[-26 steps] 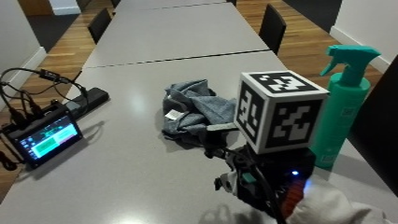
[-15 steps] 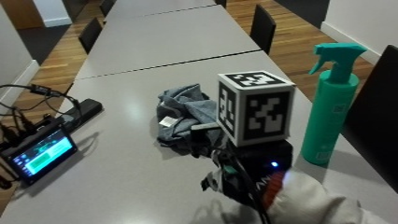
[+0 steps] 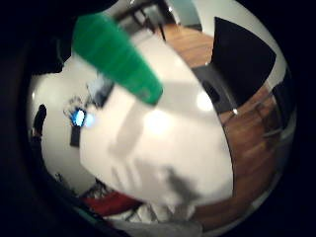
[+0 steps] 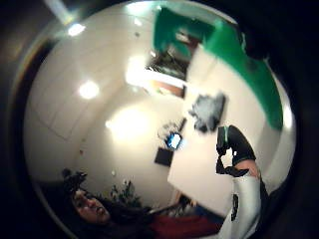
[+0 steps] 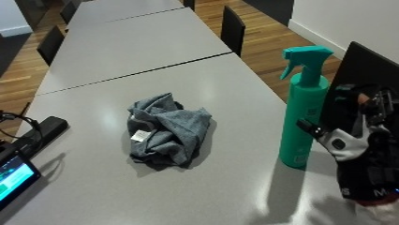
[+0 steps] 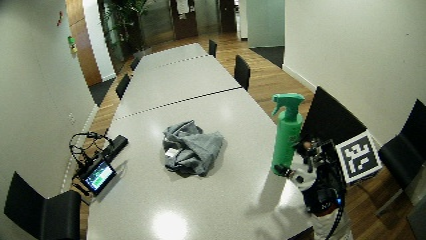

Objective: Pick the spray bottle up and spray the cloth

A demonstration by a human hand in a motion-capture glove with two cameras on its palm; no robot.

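Teal bottle (image 5: 303,117) upright near the table (image 5: 237,93) edge, crumpled grey cloth (image 5: 165,131) mid-table well apart, gloved right hand (image 5: 358,145) just beside bottle, apparently not touching, grip unclear

Even overhead light falls on the grey table (image 5: 187,56), leaving pale glare patches near its front edge and along its middle. The crumpled cloth (image 5: 165,131) and the teal spray bottle (image 5: 303,110) cast soft shadows toward the front edge. Both palm views are dim, strongly bent at their rims, and the bottle there is smeared by blur
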